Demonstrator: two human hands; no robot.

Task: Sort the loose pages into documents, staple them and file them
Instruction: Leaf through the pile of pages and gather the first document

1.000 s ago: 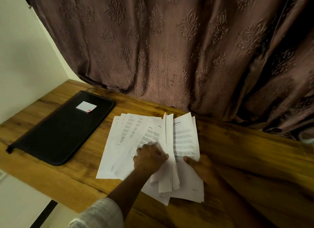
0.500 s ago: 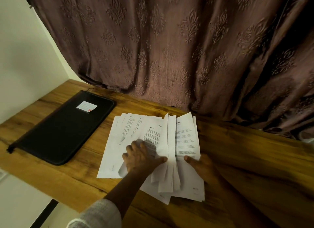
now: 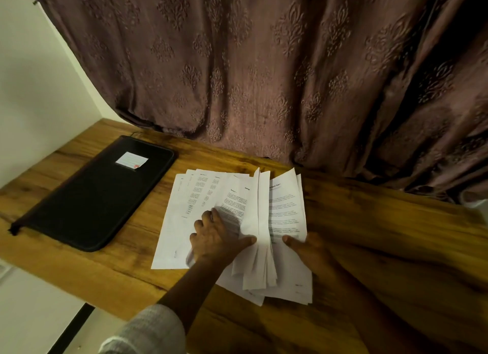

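A loose pile of white printed pages (image 3: 286,208) lies fanned out on the wooden table (image 3: 390,237). Several sheets in the middle stand up on edge (image 3: 260,221). My left hand (image 3: 214,237) rests on the left part of the fan with fingers spread, its thumb against the raised sheets. My right hand (image 3: 309,250) holds the right part of the pile, thumb on top of the top page, fingers hidden under the paper. A black zipped file folder (image 3: 92,195) with a white label (image 3: 131,159) lies closed to the left of the pages.
A brown patterned curtain (image 3: 264,76) hangs along the table's far edge and drapes onto it at the right. A white wall (image 3: 39,89) stands at the left. The table's near edge runs diagonally below the folder.
My left hand has slid left and toward me across the pages, its fingers now spread out. The raised sheets stand a little more upright. My right hand has stayed in place.
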